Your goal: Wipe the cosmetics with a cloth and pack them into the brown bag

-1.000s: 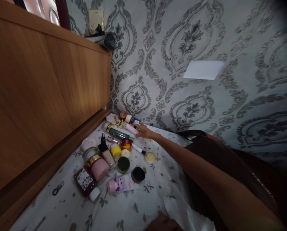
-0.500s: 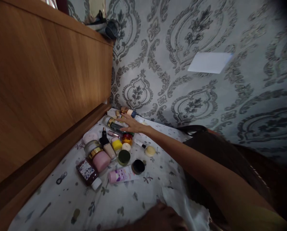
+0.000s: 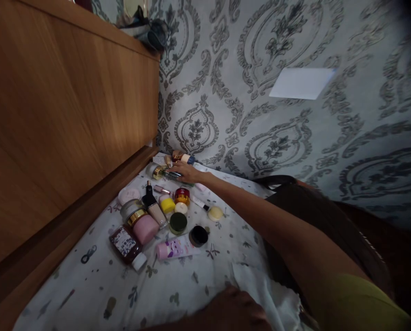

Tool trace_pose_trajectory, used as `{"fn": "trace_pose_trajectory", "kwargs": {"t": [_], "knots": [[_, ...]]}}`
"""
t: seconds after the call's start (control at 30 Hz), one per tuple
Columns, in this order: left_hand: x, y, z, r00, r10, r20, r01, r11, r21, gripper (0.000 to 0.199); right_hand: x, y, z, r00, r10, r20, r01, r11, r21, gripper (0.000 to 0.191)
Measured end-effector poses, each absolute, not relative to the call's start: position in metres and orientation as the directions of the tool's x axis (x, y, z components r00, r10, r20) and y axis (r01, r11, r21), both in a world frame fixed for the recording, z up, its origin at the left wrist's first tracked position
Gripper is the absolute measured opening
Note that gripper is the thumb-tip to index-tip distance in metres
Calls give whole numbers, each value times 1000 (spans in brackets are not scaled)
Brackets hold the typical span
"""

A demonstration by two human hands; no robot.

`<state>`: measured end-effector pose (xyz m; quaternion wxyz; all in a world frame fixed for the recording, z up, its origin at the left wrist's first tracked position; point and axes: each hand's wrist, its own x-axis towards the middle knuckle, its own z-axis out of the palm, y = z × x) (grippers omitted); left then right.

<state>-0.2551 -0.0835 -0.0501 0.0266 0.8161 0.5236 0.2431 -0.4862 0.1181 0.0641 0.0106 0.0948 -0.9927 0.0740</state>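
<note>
My right hand (image 3: 188, 172) reaches to the far end of a printed sheet (image 3: 171, 299). Its fingers are closed on a dark slim bottle (image 3: 174, 175), partly covered by them. Touching or close to that bottle is a gold-collared clear bottle (image 3: 159, 172). Nearer me lie a pink lip gloss tube (image 3: 161, 189), an amber jar with a red lid (image 3: 182, 196) and a foundation bottle (image 3: 156, 214). At the bottom edge my left hand (image 3: 238, 308) rests with curled fingers on the sheet, beside a white cloth (image 3: 256, 285); its palm side is hidden.
Several cosmetics crowd the middle, among them a dark red bottle (image 3: 126, 246), a pink tube (image 3: 177, 247) and a black-lidded jar (image 3: 198, 236). A wooden cabinet (image 3: 70, 101) borders the left, patterned wallpaper (image 3: 222, 87) the back. A dark bag (image 3: 301, 220) lies right.
My right hand has closed its spread fingers on the dark bottle. The bottle has shifted slightly away and to the right, apart from the lip gloss. My left hand stays put.
</note>
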Motion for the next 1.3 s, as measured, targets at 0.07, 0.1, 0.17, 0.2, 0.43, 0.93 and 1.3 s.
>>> {"fn": "trace_pose_trajectory", "kwargs": {"t": [0.07,0.1,0.17,0.2,0.43,0.93,1.3], "knots": [[-255,-85,-49,323,874,362,848,-437,300,16,-478,115,67,-981,-194,30,-196,969,-151,55],[-255,-86,-47,313,879,360,850,-429,305,16,-473,114,70,-981,-194,29,-196,969,-153,53],[-255,-89,-44,302,883,358,851,-419,316,15,-461,114,75,-985,-173,25,-175,972,-157,47],[-255,-90,-42,303,884,356,849,-420,319,14,-454,115,78,-988,-154,19,-155,975,-158,44],[-258,-103,-27,282,899,336,839,-401,368,18,-394,124,82,-980,-17,-200,23,980,-196,47],[-259,-109,-13,278,914,295,825,-385,414,19,-347,101,58,-960,142,-240,155,987,-36,64],[-262,-109,-12,302,905,300,822,-407,399,20,-357,101,62,-967,194,-163,186,981,64,46]]}}
